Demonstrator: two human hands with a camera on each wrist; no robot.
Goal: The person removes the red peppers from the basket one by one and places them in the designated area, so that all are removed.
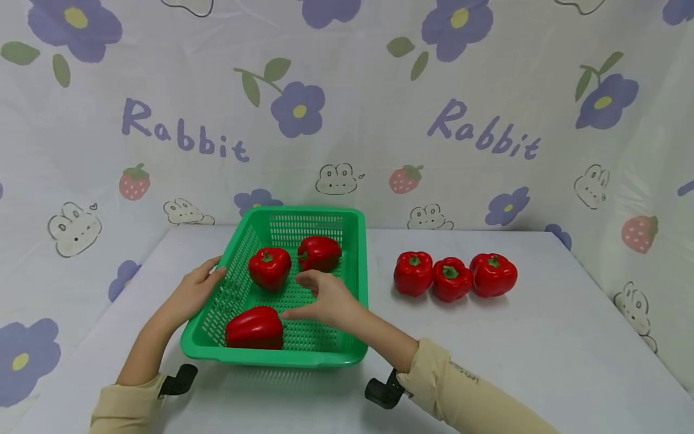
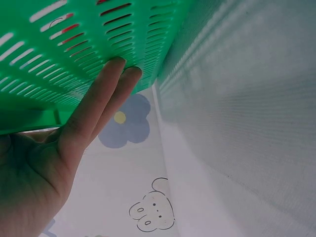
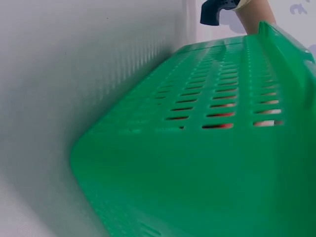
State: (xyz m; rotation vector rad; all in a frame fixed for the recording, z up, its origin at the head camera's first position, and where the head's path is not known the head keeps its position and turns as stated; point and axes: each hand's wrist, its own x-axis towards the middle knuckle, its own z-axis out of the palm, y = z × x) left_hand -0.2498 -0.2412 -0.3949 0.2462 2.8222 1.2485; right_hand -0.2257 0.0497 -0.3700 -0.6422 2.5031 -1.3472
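Observation:
A green plastic basket point(image 1: 300, 359) with slotted walls stands on the table, holding three red bell peppers. One bell pepper point(image 1: 269, 269) sits upright at the left, another point(image 1: 320, 253) lies at the back, and the third point(image 1: 255, 328) lies on its side in the front left corner. My left hand point(image 1: 197, 289) grips the basket's left side, thumb at the rim; in the left wrist view its fingers point(image 2: 101, 96) lie straight along the outer wall. Over the basket's middle hovers my right hand point(image 1: 331, 301), thumb and fingers spread apart with nothing between them.
To the right of the basket, three more red bell peppers stand in a row on the white table point(image 1: 542, 361): a left one point(image 1: 413, 274), a middle one point(image 1: 452, 281) and a right one point(image 1: 493, 276). A patterned curtain point(image 1: 347, 150) hangs behind the table.

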